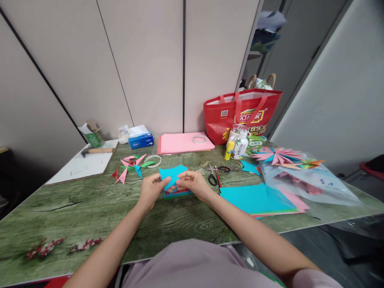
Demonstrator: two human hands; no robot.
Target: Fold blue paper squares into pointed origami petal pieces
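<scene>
A small piece of blue paper (pixel 172 175) is held up between my two hands, its top edge curved and one corner pointing up on the left. My left hand (pixel 152 189) pinches its left side between thumb and fingers. On its right side, my right hand (pixel 192 183) grips the paper with thumb and fingertips. Under the hands lies a small stack of coloured paper (pixel 177 194), with blue, red and green edges, partly hidden by the fingers. Folded paper pieces (pixel 130 165) in pink, red, green and blue lie beyond my left hand, beside a roll of tape (pixel 153 161).
Scissors (pixel 213 178) and a red pencil (pixel 217 177) lie right of my hands, near large blue sheets (pixel 255 199). Farther back stand a glue stick (pixel 229 151), a red bag (pixel 219 120), pink sheets (pixel 180 143) and a tissue box (pixel 141 140). A hammer (pixel 99 150) rests on a board.
</scene>
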